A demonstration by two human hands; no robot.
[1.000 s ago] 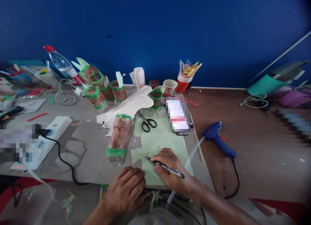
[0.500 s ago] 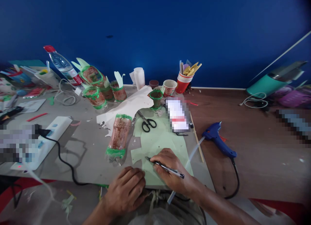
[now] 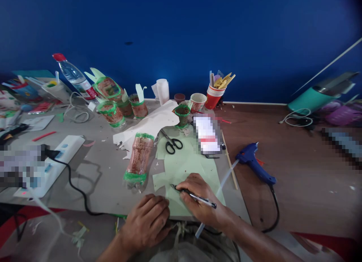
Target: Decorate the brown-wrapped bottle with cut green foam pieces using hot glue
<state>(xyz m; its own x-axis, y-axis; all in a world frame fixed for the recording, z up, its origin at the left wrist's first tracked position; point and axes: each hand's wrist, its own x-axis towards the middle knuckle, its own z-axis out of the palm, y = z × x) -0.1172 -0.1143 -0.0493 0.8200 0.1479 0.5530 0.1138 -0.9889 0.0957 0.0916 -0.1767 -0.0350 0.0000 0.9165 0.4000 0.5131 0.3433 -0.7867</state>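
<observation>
Clamped on one pen (image 3: pixel 195 196), the grip of the right hand (image 3: pixel 199 186) sits at lower centre of the frame, the pen's tip over pale green paper (image 3: pixel 195 167), whose overlapping sheets I cannot count. One left hand (image 3: pixel 147 218) rests left of it by the paper's near edge, fingers side by side and bent under; I cannot tell whether its grip closes on anything. Just above centre-bottom lie one pair of black-handled scissors (image 3: pixel 173 145) and one phone (image 3: pixel 207 135), with one brown, green-banded bottle (image 3: pixel 140 152) lying to their left on the desk (image 3: pixel 110 194). One blue glue gun (image 3: pixel 256 162) lies at right of centre. Toward the upper left stand four brown, green-rimmed containers (image 3: pixel 139 108), partly overlapping, and one red-capped bottle (image 3: pixel 75 77); one red cup (image 3: pixel 213 97) of sticks stands at upper centre-right.
</observation>
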